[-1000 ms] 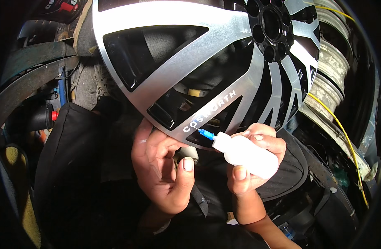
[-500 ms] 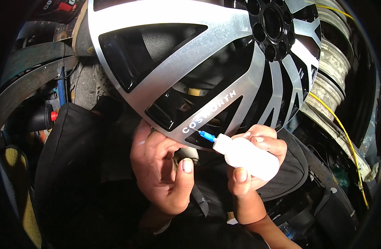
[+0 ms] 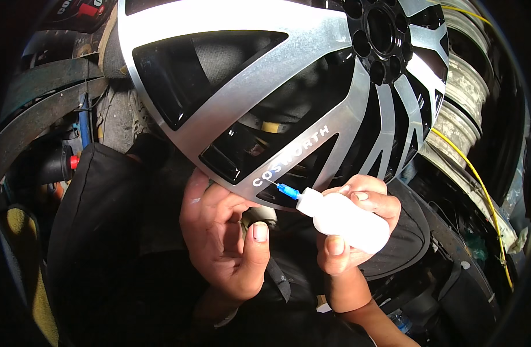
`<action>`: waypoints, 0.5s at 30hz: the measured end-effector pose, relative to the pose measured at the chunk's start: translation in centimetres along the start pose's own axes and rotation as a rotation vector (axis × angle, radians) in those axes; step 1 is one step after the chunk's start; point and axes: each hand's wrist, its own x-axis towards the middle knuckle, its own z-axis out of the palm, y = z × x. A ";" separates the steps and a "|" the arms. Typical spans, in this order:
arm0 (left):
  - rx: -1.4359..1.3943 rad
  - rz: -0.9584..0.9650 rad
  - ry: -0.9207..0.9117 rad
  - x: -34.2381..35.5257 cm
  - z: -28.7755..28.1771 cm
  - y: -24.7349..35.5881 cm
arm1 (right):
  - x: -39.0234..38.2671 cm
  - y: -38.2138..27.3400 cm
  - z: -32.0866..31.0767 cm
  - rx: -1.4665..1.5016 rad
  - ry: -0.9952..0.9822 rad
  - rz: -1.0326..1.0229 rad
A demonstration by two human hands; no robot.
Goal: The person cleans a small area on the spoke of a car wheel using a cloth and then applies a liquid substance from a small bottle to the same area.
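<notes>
A silver-and-black alloy wheel is tilted in front of me, its spokes facing up and white lettering on one spoke near the rim. My left hand sits at the near edge, fingers bent under the rim and thumb raised away from it. In my right hand is a white squeeze bottle, gripped between thumb and fingers. Its blue needle tip points left, and the thin needle reaches the lettering by the first characters. Whether the needle touches the metal, I cannot tell.
Several dusty wheel rims are stacked at the right, with a yellow hose running past them. Curved metal strips lie at the far left, above a black cylinder with a red knob. A yellow cloth is below.
The wheel's left side has shifted very slightly to the left. Both hands and the bottle stay almost in place.
</notes>
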 end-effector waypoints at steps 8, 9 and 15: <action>0.011 0.016 0.005 -0.4 -0.3 -0.1 | -0.1 -0.2 0.1 0.021 0.027 0.028; 0.004 0.018 0.010 -0.4 -0.3 0.0 | -0.1 -0.2 0.1 0.010 0.018 0.018; -0.051 -0.004 0.030 -0.3 0.0 0.1 | -0.2 -0.4 0.2 0.021 0.048 0.060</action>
